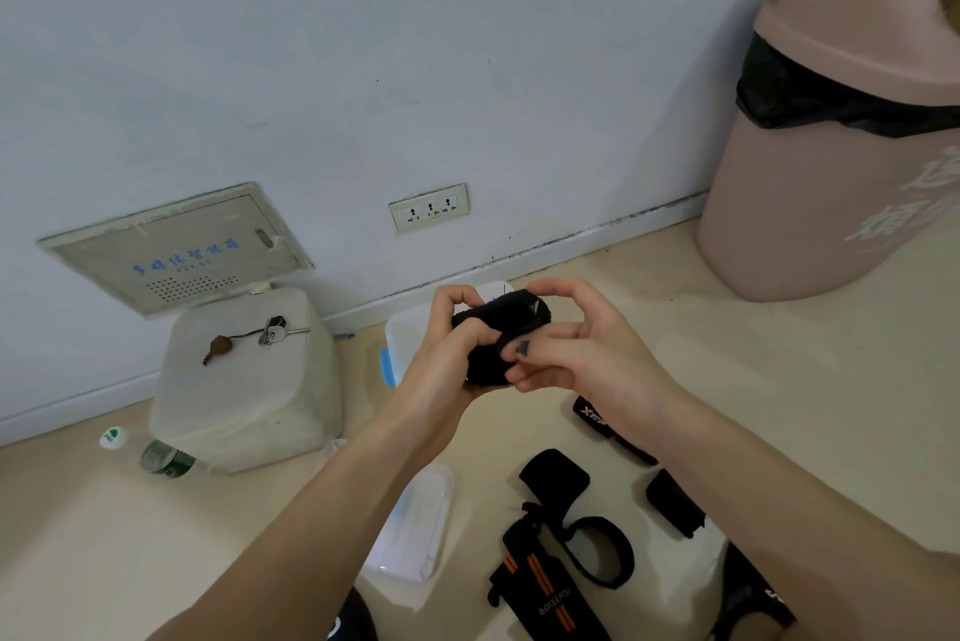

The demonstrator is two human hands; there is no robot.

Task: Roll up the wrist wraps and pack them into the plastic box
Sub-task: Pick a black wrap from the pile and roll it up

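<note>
Both hands — left hand [457, 344], right hand [571, 344] — grip a black wrist wrap [498, 323], rolling it tight above the plastic box [402, 344] — next, I'd guess, dropping it in.

A pink bin [831, 162] with a black liner stands upper right. At left, keys [270, 328] lie on a white foam box [244, 401], a green bottle [166, 458] just beside it.

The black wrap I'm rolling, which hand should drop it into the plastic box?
Probably the left hand. Its grip curls around most of the black wrap and it is right over the plastic box. The right hand only pinches the wrap's end, on the side away from the box.
</note>
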